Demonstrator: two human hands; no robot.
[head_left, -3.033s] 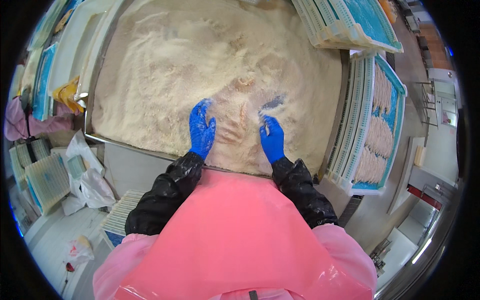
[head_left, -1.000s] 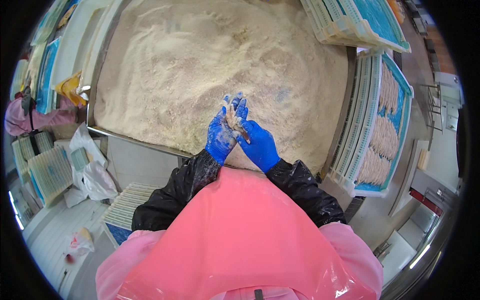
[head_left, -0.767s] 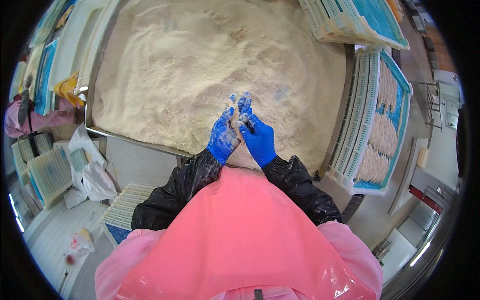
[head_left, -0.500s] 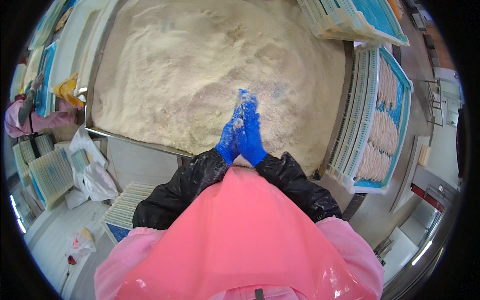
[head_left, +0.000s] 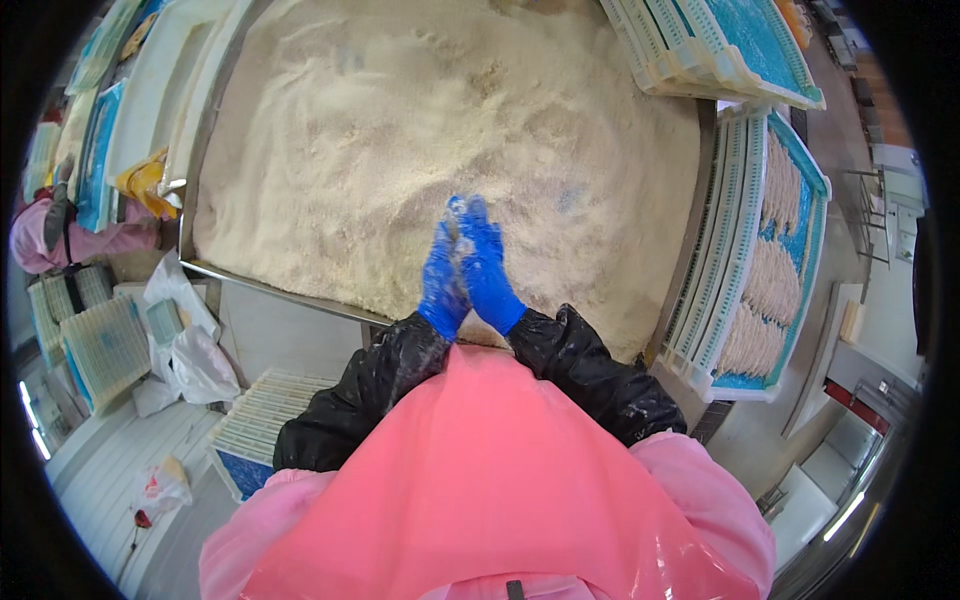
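My left hand (head_left: 441, 282) and my right hand (head_left: 487, 272), both in blue gloves dusted with crumbs, are held palm to palm. Their fingers are straight, close together and point away from me. Pale crumbs show along the gap between the palms; whatever lies between them is hidden. Both hands are over the near part of a wide metal-edged bin (head_left: 290, 290) holding a thick bed of cream-coloured crumbs (head_left: 350, 170). The crumb surface is uneven, with mounds and hollows around the hands.
At the right, stacked trays (head_left: 735, 260) hold rows of pale, slender crumb-coated pieces (head_left: 772, 275). More trays (head_left: 690, 50) stand at the far right corner. Left are a long white tray (head_left: 165, 90), a yellow cloth-like item (head_left: 145, 182), a co-worker in pink (head_left: 85, 240) and white plastic bags (head_left: 195, 360).
My hands have shifted slightly left and tilted, still palm to palm, with the gap at their wrists wider. The whole view has moved a little.
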